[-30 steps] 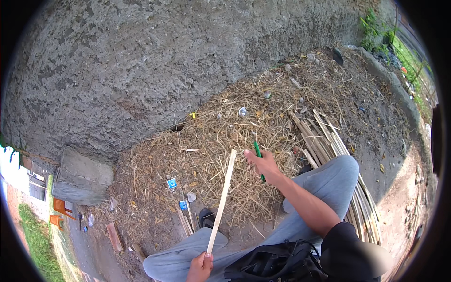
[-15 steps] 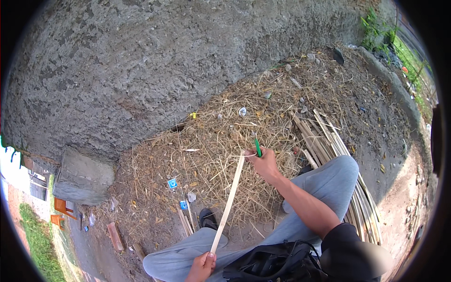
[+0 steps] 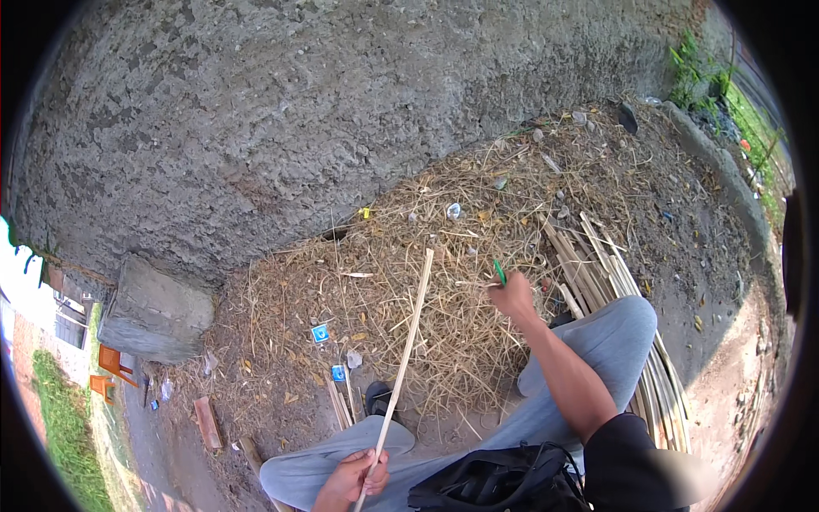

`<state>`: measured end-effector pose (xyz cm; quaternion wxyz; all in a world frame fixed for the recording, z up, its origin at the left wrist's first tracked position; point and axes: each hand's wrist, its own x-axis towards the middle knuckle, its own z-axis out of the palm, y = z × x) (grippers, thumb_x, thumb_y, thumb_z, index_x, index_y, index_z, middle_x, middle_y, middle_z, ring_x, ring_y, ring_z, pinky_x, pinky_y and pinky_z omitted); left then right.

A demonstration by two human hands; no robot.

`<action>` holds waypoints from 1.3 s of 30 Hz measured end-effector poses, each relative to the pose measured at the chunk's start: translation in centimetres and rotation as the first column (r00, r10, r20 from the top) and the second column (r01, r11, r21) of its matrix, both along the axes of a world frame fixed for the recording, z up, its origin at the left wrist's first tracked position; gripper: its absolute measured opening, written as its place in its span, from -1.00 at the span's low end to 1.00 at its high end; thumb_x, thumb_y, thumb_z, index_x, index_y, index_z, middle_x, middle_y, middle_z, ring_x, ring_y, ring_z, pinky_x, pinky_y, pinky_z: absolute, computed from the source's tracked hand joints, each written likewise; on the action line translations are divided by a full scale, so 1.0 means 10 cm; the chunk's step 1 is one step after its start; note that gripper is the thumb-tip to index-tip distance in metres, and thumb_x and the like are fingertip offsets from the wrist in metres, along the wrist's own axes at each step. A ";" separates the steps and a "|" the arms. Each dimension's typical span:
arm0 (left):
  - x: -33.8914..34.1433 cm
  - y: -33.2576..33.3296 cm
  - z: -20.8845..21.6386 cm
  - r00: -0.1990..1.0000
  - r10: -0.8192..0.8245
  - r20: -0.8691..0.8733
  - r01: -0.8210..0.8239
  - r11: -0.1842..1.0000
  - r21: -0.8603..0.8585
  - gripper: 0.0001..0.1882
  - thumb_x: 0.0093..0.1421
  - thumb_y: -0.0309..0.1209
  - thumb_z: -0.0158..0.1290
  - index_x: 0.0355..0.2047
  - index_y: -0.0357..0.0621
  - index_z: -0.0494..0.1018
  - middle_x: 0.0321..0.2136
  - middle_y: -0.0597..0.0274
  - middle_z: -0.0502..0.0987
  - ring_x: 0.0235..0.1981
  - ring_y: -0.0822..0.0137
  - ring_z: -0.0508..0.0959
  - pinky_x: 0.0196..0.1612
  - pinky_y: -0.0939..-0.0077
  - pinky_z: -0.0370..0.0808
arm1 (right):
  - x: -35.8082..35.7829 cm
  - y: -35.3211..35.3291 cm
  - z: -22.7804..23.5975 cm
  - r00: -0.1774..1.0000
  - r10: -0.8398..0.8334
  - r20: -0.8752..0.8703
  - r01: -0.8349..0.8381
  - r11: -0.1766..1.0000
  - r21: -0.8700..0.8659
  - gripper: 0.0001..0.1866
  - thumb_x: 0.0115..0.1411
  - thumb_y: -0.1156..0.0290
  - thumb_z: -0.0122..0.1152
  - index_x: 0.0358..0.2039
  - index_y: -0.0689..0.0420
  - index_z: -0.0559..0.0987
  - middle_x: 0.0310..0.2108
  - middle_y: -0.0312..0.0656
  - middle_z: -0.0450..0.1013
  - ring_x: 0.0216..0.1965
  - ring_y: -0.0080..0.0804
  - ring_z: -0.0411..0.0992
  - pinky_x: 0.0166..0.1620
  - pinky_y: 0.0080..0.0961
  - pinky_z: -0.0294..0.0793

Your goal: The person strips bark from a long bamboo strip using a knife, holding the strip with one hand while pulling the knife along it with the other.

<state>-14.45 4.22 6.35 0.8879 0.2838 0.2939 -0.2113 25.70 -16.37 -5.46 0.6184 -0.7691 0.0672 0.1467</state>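
A long pale strip of split bamboo (image 3: 411, 337) slants up from my left hand (image 3: 354, 476), whose fingers are closed round its lower end. Its far end stands free above the dry shavings. To the right of that end, my right hand (image 3: 514, 297) is closed on a green-handled knife (image 3: 500, 272), with only part of the handle showing above the fist. A thin pale sliver (image 3: 474, 283) sticks out to the left of that fist; whether the fingers pinch it I cannot tell. The strip and my right hand are apart.
Shavings (image 3: 461, 328) cover the ground before my crossed legs. A bundle of bamboo strips (image 3: 589, 256) lies by my right knee. A rough wall (image 3: 281, 128) rises ahead, with a concrete block (image 3: 158, 309) at its left. Blue packets (image 3: 320, 333) and a brick (image 3: 207, 422) lie left.
My right hand has moved right, away from the strip's far end. The strip has turned edge-on and slid lower through my left hand, which now grips it a little higher up.
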 end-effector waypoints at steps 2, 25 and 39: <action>0.12 0.07 0.07 1.000 0.011 0.006 -0.011 1.000 0.019 -0.74 0.46 -0.21 -0.19 -0.22 -0.15 0.31 -0.66 0.30 0.21 -0.73 0.53 0.17 -0.67 0.59 0.20 | -0.09 0.02 0.00 0.935 0.339 0.100 -0.193 0.727 -0.659 -0.79 0.14 0.38 0.25 -0.32 0.28 0.63 -0.37 0.07 0.60 -0.36 -0.07 0.61 -0.31 -0.17 0.55; 1.25 0.29 0.11 0.993 -0.034 0.115 0.023 0.995 0.099 -0.66 0.47 -0.12 -0.26 -0.15 -0.13 0.34 -0.45 0.34 0.26 -0.72 0.57 0.14 -0.71 0.65 0.14 | -0.75 -0.09 1.30 0.721 0.586 0.370 -0.528 0.810 -0.255 -0.53 0.35 0.17 0.07 0.10 0.29 0.46 -0.45 0.09 0.49 -0.46 -0.04 0.49 -0.31 -0.15 0.42; 1.30 0.03 -0.17 0.990 -0.105 0.097 0.098 0.992 0.075 -0.64 0.50 -0.23 -0.28 -0.09 -0.30 0.36 -0.39 0.29 0.33 -0.70 0.59 0.20 -0.69 0.66 0.21 | -0.73 0.29 0.89 0.953 0.298 -0.045 -0.259 0.887 0.381 -0.69 0.33 0.35 0.19 -0.05 0.32 0.58 -0.40 -0.33 0.53 -0.58 -0.75 0.24 -0.56 -0.64 0.21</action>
